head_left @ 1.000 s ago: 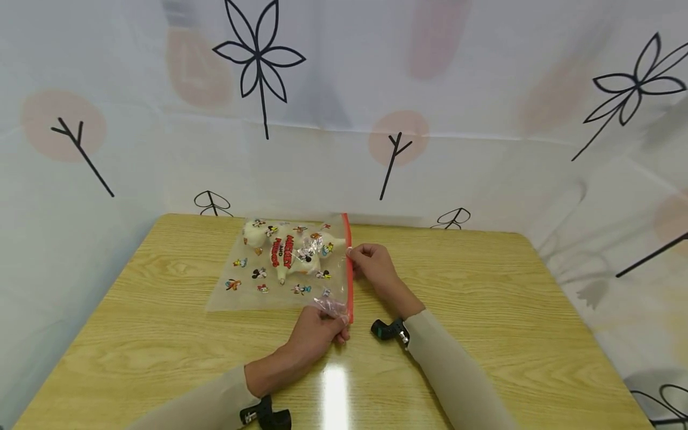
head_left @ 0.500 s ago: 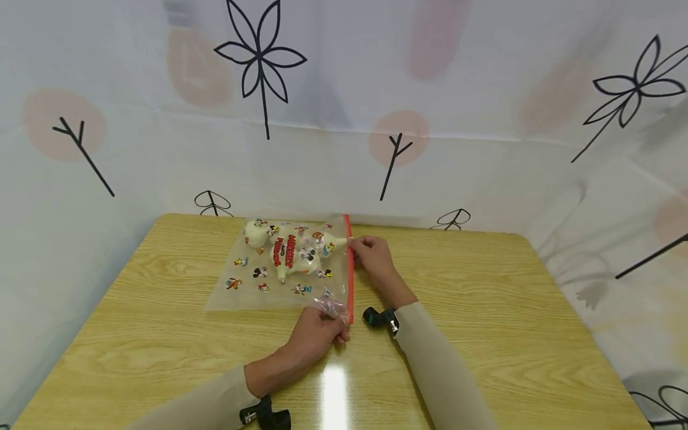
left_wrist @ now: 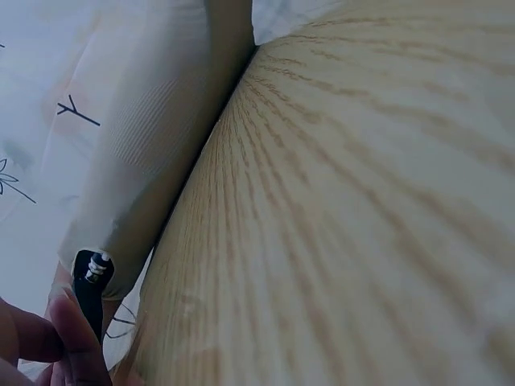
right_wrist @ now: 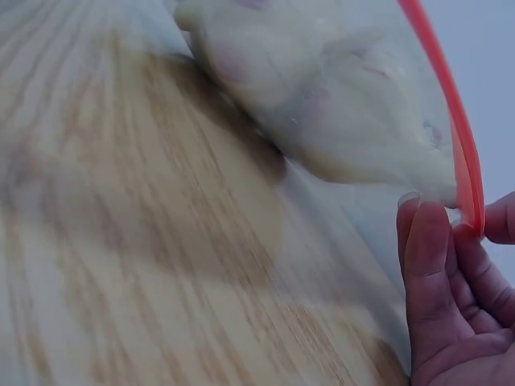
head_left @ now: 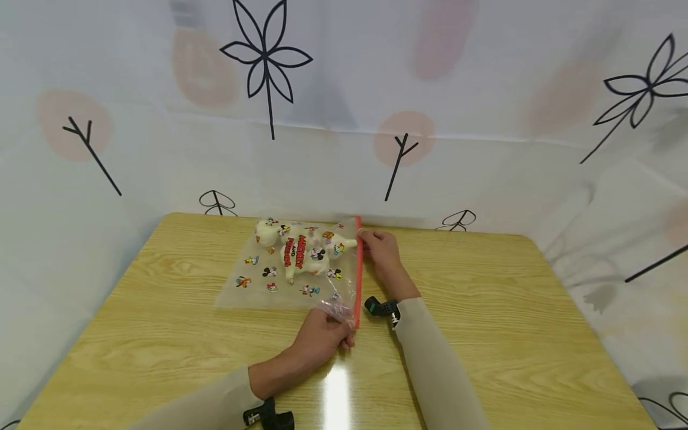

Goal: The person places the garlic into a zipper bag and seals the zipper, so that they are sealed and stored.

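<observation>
A clear zip bag printed with cartoon characters and red lettering lies on the wooden table, its red zip strip on the right side. Inside it is a cream-coloured toy, shaped like an animal with legs. My left hand pinches the near corner of the bag at the end of the strip. Toward the far end, thumb and fingers of my right hand pinch the strip, which the right wrist view shows as a red band running into the fingertips. In the left wrist view, only some left-hand fingers show.
The wooden table extends on both sides of the bag. Behind it and at the sides hangs a pale cloth with drawn flowers and twigs. A black wrist camera sits at the right cuff, another at the left.
My right hand has slid along the red strip toward its far end. My left hand keeps its pinch on the near corner. The head view has shifted slightly.
</observation>
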`<control>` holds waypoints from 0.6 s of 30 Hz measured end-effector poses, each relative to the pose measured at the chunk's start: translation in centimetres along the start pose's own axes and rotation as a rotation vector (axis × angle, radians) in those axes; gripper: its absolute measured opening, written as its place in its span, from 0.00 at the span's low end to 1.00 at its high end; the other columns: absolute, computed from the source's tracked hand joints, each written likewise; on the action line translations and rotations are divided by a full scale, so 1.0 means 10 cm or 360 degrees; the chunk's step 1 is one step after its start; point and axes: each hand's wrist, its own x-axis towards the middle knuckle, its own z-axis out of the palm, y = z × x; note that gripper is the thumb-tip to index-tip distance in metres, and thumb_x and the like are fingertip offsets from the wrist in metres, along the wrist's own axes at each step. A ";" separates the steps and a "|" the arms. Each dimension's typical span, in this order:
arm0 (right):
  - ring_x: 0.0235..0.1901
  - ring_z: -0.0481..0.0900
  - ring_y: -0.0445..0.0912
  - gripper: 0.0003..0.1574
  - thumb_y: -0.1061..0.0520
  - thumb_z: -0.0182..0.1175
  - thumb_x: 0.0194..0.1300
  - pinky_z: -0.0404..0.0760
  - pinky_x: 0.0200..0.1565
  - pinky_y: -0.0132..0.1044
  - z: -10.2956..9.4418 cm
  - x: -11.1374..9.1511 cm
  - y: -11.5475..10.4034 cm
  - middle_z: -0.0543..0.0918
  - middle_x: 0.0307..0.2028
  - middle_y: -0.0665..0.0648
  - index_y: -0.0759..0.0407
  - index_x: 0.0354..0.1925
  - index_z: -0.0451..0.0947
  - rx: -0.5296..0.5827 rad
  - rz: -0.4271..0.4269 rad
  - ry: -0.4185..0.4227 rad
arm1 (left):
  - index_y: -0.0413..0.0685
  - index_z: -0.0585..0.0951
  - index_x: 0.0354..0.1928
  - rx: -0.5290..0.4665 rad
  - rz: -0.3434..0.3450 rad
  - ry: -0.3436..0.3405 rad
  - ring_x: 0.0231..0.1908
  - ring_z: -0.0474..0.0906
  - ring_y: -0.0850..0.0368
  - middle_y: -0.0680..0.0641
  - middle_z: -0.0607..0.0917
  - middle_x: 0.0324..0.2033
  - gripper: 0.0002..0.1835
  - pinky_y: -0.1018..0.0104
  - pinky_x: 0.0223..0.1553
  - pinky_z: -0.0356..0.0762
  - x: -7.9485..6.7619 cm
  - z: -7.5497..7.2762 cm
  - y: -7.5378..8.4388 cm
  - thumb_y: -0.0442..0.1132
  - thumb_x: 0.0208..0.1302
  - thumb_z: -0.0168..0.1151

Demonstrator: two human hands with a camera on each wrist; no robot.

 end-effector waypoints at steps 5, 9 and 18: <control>0.25 0.83 0.41 0.13 0.57 0.66 0.73 0.84 0.31 0.31 0.01 0.04 0.01 0.84 0.24 0.51 0.66 0.35 0.84 0.0022 -0.0011 0.0034 | 0.28 0.79 0.54 0.0032 0.0000 -0.0014 0.26 0.83 0.57 0.42 0.87 0.27 0.12 0.67 0.30 0.84 -0.01 0.00 0.00 0.27 0.74 0.62; 0.25 0.80 0.40 0.14 0.56 0.67 0.74 0.81 0.29 0.30 0.02 0.05 0.02 0.83 0.25 0.50 0.63 0.32 0.84 0.0003 -0.0064 0.0062 | 0.27 0.78 0.56 0.0015 -0.0002 -0.0030 0.26 0.83 0.57 0.38 0.88 0.30 0.13 0.66 0.31 0.85 -0.03 0.00 0.01 0.27 0.74 0.62; 0.25 0.72 0.41 0.16 0.51 0.68 0.73 0.73 0.26 0.29 0.05 0.11 0.04 0.80 0.27 0.50 0.61 0.31 0.83 -0.0121 -0.0161 0.0132 | 0.29 0.78 0.59 0.0051 -0.0011 -0.0038 0.27 0.84 0.57 0.35 0.88 0.32 0.14 0.65 0.31 0.86 -0.03 -0.02 0.03 0.27 0.75 0.61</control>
